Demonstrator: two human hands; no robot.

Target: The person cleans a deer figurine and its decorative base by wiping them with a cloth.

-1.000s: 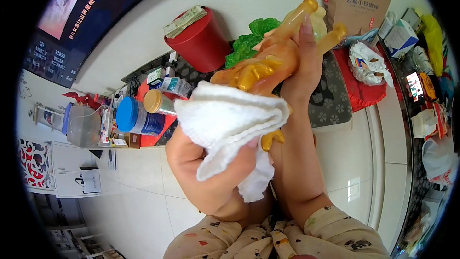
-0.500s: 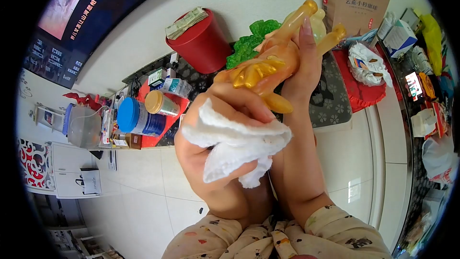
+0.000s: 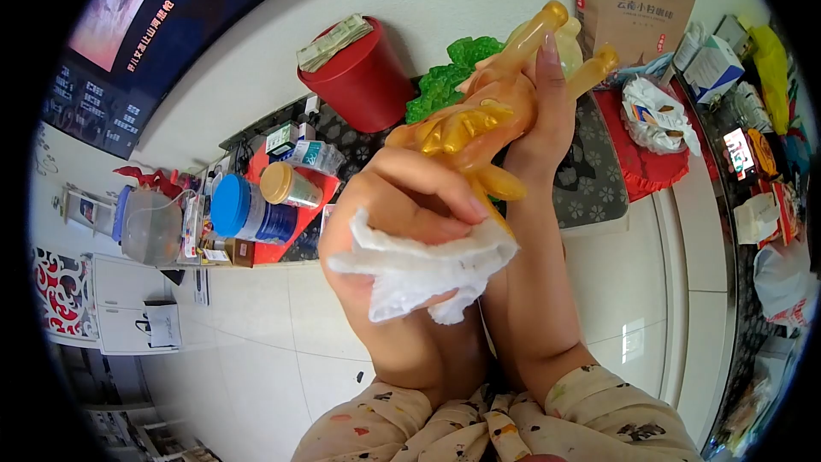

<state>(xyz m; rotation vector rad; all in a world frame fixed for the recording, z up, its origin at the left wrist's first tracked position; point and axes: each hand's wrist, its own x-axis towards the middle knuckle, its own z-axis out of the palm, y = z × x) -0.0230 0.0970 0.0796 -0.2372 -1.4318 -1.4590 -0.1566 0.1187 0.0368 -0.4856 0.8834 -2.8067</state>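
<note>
A glossy amber animal figurine (image 3: 492, 115) with gold-coloured parts is tilted sideways in front of me, its legs pointing to the upper right. My right hand (image 3: 547, 107) grips it from the right. That thumb lies along the figurine, while the other fingers are hidden behind. In my left hand (image 3: 389, 210) is a crumpled white tissue (image 3: 423, 269), pinched below the figurine's gold part. The left fingertips and the tissue's upper edge lie against the figurine's lower portion. Directly behind it stands a green leafy ornament (image 3: 449, 77).
A red bucket (image 3: 359, 77) with banknotes on its rim stands on the dark patterned counter (image 3: 590, 197). To the left are a blue-lidded jar (image 3: 248, 210) and a tan-lidded cup (image 3: 291, 186). At right, a paper bag (image 3: 633, 13) and a white plastic bag (image 3: 657, 115) stand near a cluttered shelf.
My left hand has shifted slightly, and the tissue's folds have flattened and dropped a little. More of the figurine's lower amber part shows beside the fingertips. My right hand keeps its grip.
</note>
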